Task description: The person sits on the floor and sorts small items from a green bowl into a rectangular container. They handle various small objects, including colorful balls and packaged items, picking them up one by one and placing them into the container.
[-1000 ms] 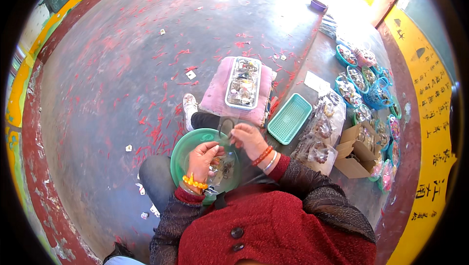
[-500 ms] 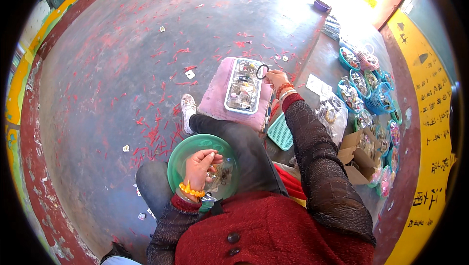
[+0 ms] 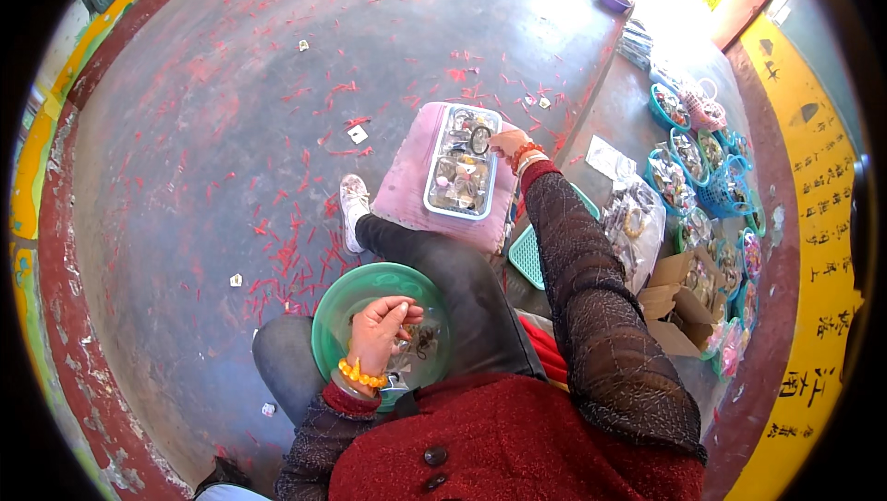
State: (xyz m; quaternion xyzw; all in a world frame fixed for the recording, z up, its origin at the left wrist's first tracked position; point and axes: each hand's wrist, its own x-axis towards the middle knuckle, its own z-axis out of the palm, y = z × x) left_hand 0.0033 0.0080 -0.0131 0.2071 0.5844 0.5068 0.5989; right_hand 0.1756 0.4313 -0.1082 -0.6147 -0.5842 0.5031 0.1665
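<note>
I sit on the floor with a green bowl (image 3: 344,302) on my lap. My left hand (image 3: 379,333) rests inside it, fingers curled over small dark pieces, with a yellow bead bracelet on the wrist. My right hand (image 3: 508,144) is stretched out over a clear divided tray (image 3: 459,164) that lies on a pink cushion (image 3: 407,182). It holds a small dark ring (image 3: 479,139) above the tray's upper compartment. The tray holds several small mixed items.
A teal mesh basket (image 3: 527,252) lies by my right knee. To the right stand a clear bag of beads (image 3: 633,215), an open cardboard box (image 3: 679,302) and several blue baskets (image 3: 702,164) of trinkets. Red scraps litter the grey floor (image 3: 231,113).
My right hand left the green bowl and reached out to the tray on the cushion, carrying the small ring. My left hand stayed in the bowl.
</note>
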